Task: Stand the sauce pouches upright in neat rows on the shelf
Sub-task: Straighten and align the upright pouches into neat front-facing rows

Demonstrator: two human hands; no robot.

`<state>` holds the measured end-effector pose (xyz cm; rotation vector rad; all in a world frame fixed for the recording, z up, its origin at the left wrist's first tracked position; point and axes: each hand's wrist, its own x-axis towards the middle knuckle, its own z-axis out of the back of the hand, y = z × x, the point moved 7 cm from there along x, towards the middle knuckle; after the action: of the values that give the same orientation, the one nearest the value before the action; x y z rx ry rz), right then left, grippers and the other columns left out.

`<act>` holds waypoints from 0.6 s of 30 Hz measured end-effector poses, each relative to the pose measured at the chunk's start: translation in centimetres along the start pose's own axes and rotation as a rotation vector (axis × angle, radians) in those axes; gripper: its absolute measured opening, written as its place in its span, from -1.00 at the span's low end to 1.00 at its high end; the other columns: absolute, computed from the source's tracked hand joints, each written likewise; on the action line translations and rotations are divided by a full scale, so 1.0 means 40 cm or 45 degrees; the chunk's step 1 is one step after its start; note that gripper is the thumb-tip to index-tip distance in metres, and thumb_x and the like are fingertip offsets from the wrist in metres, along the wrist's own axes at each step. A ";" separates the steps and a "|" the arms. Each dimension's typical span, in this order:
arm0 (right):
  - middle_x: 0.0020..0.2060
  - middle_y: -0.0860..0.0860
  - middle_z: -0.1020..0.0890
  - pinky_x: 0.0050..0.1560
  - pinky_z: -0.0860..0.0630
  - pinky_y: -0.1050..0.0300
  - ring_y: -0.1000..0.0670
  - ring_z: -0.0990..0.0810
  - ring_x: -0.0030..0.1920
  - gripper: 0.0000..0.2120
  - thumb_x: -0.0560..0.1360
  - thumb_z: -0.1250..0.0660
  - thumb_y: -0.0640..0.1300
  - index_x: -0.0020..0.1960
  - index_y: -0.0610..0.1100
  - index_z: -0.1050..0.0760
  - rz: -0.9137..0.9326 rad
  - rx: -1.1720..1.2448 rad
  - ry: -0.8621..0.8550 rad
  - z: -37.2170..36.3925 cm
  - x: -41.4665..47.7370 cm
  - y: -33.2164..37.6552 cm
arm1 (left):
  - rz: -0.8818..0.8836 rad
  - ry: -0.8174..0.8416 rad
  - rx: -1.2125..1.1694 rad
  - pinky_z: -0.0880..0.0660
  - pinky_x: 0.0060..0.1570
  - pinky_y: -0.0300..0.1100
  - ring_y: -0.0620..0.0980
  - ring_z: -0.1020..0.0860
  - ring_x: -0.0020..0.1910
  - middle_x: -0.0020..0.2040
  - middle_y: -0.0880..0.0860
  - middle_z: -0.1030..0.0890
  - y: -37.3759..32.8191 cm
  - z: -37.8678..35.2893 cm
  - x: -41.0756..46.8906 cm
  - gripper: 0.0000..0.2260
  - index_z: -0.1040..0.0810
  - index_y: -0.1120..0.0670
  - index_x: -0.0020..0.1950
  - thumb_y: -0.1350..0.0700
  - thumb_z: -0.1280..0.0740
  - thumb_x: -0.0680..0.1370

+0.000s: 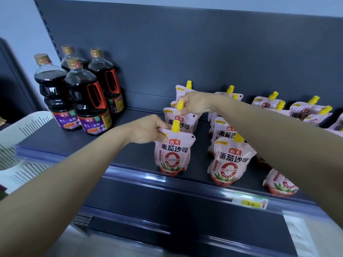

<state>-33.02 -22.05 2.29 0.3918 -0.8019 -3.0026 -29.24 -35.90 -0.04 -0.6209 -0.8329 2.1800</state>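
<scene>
White and red sauce pouches with yellow spouts stand on a dark shelf (141, 154). My left hand (148, 129) pinches the top left corner of the front pouch (173, 154) of the left row, which stands upright at the shelf's front edge. My right hand (194, 102) grips the top of the second pouch (182, 121) behind it, near its yellow spout. Another pouch (182, 90) stands further back in that row. A second row (229, 162) stands to the right, partly hidden by my right forearm.
Several dark soy sauce bottles (87, 101) stand at the shelf's left. More pouches (304, 110) lean at the back right. A white plastic basket (20, 136) sits at the left. A yellow price tag (249, 202) is on the shelf's front rail.
</scene>
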 end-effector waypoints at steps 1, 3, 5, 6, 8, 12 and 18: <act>0.30 0.16 -0.51 -0.08 -0.55 0.17 -0.02 -0.51 0.15 -0.82 0.54 -0.33 -0.10 -0.06 -0.23 -0.49 0.001 -0.031 -0.002 0.002 0.000 -0.003 | -0.002 0.023 0.003 -0.39 -0.22 -0.50 -0.39 -0.51 -0.34 -0.29 -0.22 -0.62 -0.001 0.004 -0.003 -0.70 -0.59 -0.11 -0.27 0.30 -0.35 0.48; 0.02 0.05 -0.63 -0.01 -0.56 0.11 -0.11 -0.55 0.04 -0.84 0.52 -0.34 -0.13 -0.02 -0.23 -0.51 -0.020 -0.116 0.043 0.014 -0.009 -0.005 | -0.009 0.040 -0.006 -0.41 -0.18 -0.57 -0.38 -0.55 -0.24 -0.19 -0.22 -0.65 -0.002 0.026 -0.012 -0.71 -0.63 -0.05 -0.13 0.35 -0.30 0.48; -0.01 -0.12 -0.66 0.12 -0.57 0.06 -0.16 -0.63 0.04 -0.83 0.49 -0.35 -0.23 0.07 -0.21 -0.54 -0.058 -0.128 0.082 0.050 -0.028 -0.002 | 0.004 -0.039 -0.066 -0.48 -0.10 -0.46 -0.24 -0.59 -0.15 -0.12 -0.08 -0.67 0.001 0.071 -0.019 -0.70 -0.63 0.05 -0.06 0.41 -0.25 0.46; 0.05 -0.16 -0.67 0.13 -0.58 0.07 -0.16 -0.65 0.08 -0.79 0.47 -0.33 -0.28 0.10 -0.20 -0.56 -0.077 -0.106 0.067 0.078 -0.037 -0.002 | 0.012 -0.111 -0.101 -0.51 -0.03 -0.35 -0.14 -0.60 -0.13 -0.11 0.00 -0.66 0.003 0.097 -0.016 -0.69 -0.62 0.07 -0.07 0.44 -0.22 0.45; 0.05 -0.19 -0.68 0.02 -0.60 0.13 -0.14 -0.67 0.08 -0.77 0.48 -0.27 -0.33 0.10 -0.21 -0.59 -0.110 -0.152 -0.017 0.138 -0.046 -0.004 | 0.014 -0.290 -0.127 -0.51 0.04 -0.17 -0.01 -0.59 -0.13 -0.10 0.08 -0.64 0.005 0.144 -0.003 -0.71 -0.60 0.08 -0.10 0.43 -0.22 0.45; -0.12 -0.24 -0.63 -0.07 -0.51 0.08 -0.19 -0.58 -0.17 -0.69 0.46 -0.29 -0.25 0.16 -0.38 -0.53 -0.147 -0.498 -0.193 0.191 -0.014 -0.020 | 0.020 -0.471 0.009 -0.42 -0.22 -0.32 -0.08 -0.50 -0.22 -0.13 -0.06 -0.54 0.002 0.168 0.055 -0.81 -0.54 0.07 0.05 0.23 -0.38 0.46; -0.11 -0.19 -0.56 -0.14 -0.52 0.08 -0.14 -0.54 -0.19 -0.73 0.46 -0.39 -0.09 0.05 -0.27 -0.55 -0.103 -0.492 0.025 0.122 0.075 -0.056 | 0.056 -0.349 0.163 -0.42 -0.15 -0.23 -0.05 -0.52 -0.17 -0.18 -0.02 -0.58 0.005 0.122 0.175 -0.79 -0.56 0.14 -0.01 0.14 -0.47 0.40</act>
<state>-37.00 -17.94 4.56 0.4464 -0.1956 -3.1190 -36.83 -32.54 1.89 -0.2829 -0.8157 2.3715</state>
